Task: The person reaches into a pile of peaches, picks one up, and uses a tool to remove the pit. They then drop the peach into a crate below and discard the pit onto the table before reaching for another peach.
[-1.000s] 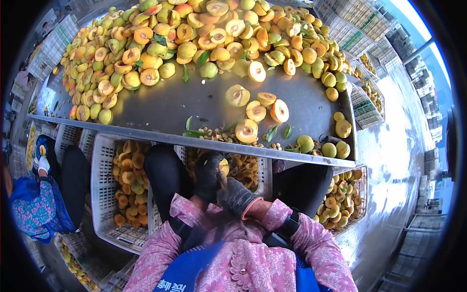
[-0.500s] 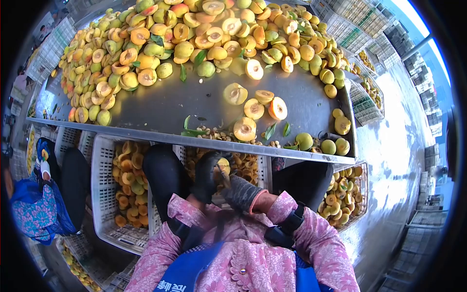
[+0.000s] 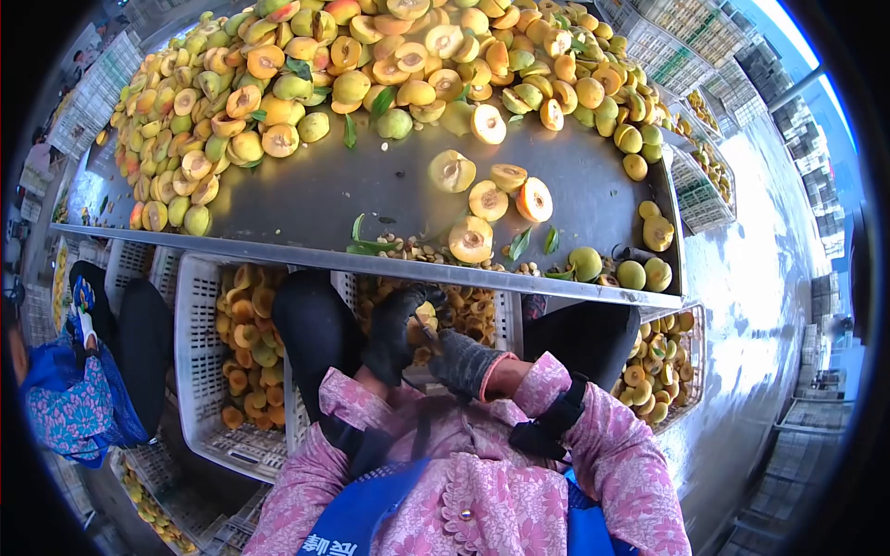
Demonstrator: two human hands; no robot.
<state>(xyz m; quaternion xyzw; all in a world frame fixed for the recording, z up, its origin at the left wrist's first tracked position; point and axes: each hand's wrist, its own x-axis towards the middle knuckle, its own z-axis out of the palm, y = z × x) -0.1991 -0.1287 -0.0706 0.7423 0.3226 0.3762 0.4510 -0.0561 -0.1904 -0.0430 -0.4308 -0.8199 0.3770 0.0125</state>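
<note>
My left hand [image 3: 393, 332], in a dark glove, is closed around a yellow fruit piece [image 3: 425, 317] above a crate between my knees. Beside it on the right, my right hand [image 3: 458, 361], in a grey glove, is closed on a small tool whose tip points at the fruit; the tool is mostly hidden by the fingers. Below the hands lie many fruit halves [image 3: 474, 315] in the crate. On the metal table [image 3: 315, 199] ahead, several cut halves [image 3: 471, 239] lie near the front edge, behind them a large heap of fruit [image 3: 306, 83].
A white crate of fruit halves [image 3: 199, 371] stands left of my legs, another crate of fruit [image 3: 697, 366] to the right. A co-worker [image 3: 69, 398] sits at the far left. Stacked crates [image 3: 681, 37] stand behind the table's right end.
My right hand has shifted slightly to the right and up beside the fruit, which stays in my left hand. The co-worker's gloved hand has moved a little. The view has shifted slightly.
</note>
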